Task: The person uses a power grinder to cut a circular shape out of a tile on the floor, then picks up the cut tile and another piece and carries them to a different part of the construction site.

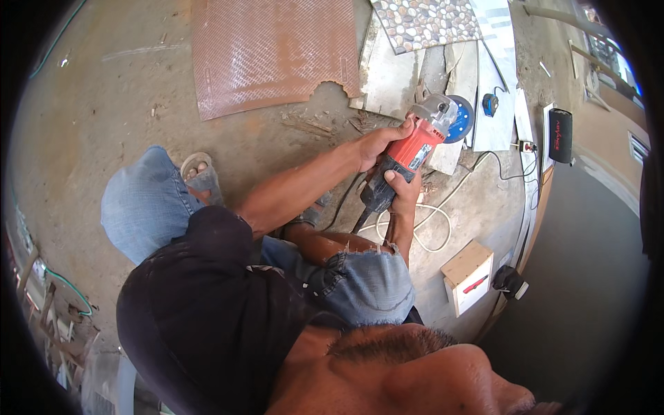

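Both my hands hold a red and black angle grinder (413,146) in front of my knees. My left hand (379,146) is closed around its red front part, close to the clear guard. My right hand (403,191) wraps the black rear body. A blue disc (461,120) sits at the grinder's far right end, over the edge of some pale tile pieces (456,93). I cannot tell whether the disc is spinning or touching a tile. From the grinder's rear end, a black cord runs down toward the floor.
A brown textured sheet (270,62) with a ragged notch lies ahead, beside a pebble-patterned tile (427,26). To the right are a small blue and black tool (490,104), a power socket (527,146), a black cylindrical speaker (560,136) and a wooden box (470,273). White cable (448,232) loops nearby.
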Demonstrator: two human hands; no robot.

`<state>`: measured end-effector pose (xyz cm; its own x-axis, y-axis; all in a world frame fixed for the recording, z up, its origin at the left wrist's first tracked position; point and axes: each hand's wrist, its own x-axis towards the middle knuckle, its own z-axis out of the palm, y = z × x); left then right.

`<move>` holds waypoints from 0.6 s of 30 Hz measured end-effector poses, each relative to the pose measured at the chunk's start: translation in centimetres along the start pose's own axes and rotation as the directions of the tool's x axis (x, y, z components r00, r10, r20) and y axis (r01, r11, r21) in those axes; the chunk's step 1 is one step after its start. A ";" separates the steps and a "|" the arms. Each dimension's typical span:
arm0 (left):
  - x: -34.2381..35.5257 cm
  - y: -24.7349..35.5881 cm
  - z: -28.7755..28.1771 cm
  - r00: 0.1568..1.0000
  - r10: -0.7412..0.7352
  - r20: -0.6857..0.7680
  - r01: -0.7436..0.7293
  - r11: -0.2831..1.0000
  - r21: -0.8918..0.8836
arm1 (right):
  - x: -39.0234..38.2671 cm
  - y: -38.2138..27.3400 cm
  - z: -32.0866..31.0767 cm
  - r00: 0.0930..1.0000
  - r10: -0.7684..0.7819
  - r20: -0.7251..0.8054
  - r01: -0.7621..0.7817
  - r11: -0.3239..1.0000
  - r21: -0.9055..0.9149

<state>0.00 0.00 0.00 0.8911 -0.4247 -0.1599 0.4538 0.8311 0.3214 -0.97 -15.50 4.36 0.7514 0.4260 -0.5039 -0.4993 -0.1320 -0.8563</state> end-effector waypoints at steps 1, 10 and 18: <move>-0.2 -0.2 0.5 0.999 0.019 -0.033 -0.019 1.000 -0.017 | -0.2 -0.1 0.4 0.999 -0.017 -0.048 0.016 1.000 -0.020; 0.7 -0.9 0.6 0.988 0.065 -0.139 -0.079 0.993 -0.093 | 0.0 -0.8 0.4 0.991 -0.107 -0.079 0.093 0.982 -0.167; 0.7 -2.1 -1.0 0.980 0.167 -0.109 -0.167 0.986 0.010 | 1.5 0.7 -1.9 0.998 0.034 0.047 -0.035 0.999 0.010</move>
<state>-0.36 -1.68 -1.72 0.9495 -0.2379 -0.2047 0.2983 0.8868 0.3530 0.64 -16.62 2.76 0.7129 0.4627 -0.5270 -0.5294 -0.1377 -0.8371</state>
